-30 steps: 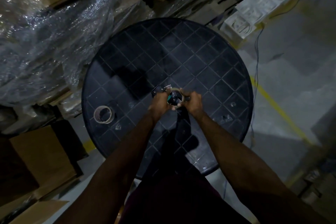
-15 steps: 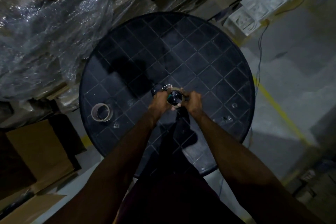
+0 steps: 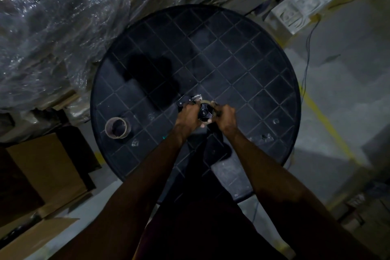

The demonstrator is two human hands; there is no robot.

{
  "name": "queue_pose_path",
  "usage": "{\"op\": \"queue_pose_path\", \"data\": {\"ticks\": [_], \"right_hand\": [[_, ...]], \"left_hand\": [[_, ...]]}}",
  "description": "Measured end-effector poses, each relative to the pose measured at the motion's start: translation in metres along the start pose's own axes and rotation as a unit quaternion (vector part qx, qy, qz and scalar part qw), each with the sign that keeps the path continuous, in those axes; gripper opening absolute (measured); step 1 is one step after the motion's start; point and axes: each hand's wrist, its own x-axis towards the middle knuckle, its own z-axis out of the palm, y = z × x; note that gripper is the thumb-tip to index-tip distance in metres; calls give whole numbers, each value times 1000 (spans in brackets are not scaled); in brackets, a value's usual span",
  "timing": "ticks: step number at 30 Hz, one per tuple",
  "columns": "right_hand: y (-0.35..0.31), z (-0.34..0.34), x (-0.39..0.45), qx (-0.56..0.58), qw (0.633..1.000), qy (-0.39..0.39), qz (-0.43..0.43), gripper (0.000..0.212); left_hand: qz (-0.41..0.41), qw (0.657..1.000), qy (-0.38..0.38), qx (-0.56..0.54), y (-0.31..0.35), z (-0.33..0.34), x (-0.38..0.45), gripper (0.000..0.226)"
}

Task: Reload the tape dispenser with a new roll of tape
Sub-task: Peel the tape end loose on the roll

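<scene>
No text, label, brand or number can be read anywhere in the view — the light is too dim. The pale moulded block [image 3: 295, 12] beyond the round black table [image 3: 211, 48] carries raised shapes, but they do not resolve into letters. The cardboard boxes [image 3: 48, 171] at the left show plain faces, and the tape dispenser [image 3: 203, 111] shows no legible marking.

Warehouse: cardboard boxes [image 3: 48, 167], shrink-wrapped stock [image 3: 52, 34]
</scene>
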Motion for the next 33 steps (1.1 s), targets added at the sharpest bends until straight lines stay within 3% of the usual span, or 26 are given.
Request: {"op": "queue_pose_path", "data": {"ticks": [5,11,21,26,30,33], "right_hand": [[3,-3,-1,-58,997,-40,16,37],[8,5,6,-78,996,-42,-3,33],[14,14,12,-73,997,-29,1,27],[14,18,10,-51,999,-11,-9,30],[12,14,3,-52,998,-9,-18,17],[13,11,-2,-89,994,-33,-62,26]], "left_hand": [[12,1000,2,13,-1,6,2,81],[1,1000,6,27,-7,17,13,98],[10,998,4,66,-16,31,23,90],[13,997,5,79,-11,30,19,74],[19,996,1,84,-5,30,10,84],[32,995,10,92,-5,29,-3,86]]}}
